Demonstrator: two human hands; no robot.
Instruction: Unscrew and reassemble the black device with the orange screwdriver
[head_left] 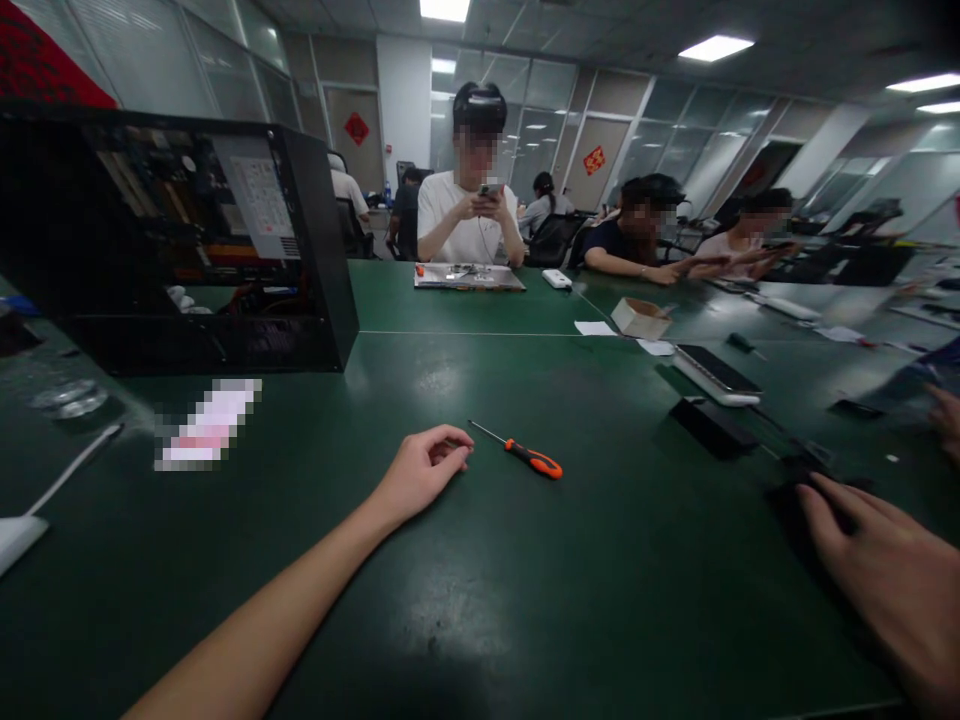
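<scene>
My left hand (424, 468) lies on the green table (525, 600) with its fingers loosely curled and nothing in it. An orange-handled screwdriver (525, 455) lies just to the right of its fingertips, apart from them, tip pointing toward the far left. My right hand (889, 570) rests flat at the lower right, fingers spread, its fingertips on a dark flat object (795, 490) that is partly hidden under it.
An open black computer case (180, 240) stands at the far left. A phone (716, 372), a black block (709, 425) and a small cardboard box (640, 317) lie at the right. Several people sit across the table. A white cable (67, 475) lies at the left edge.
</scene>
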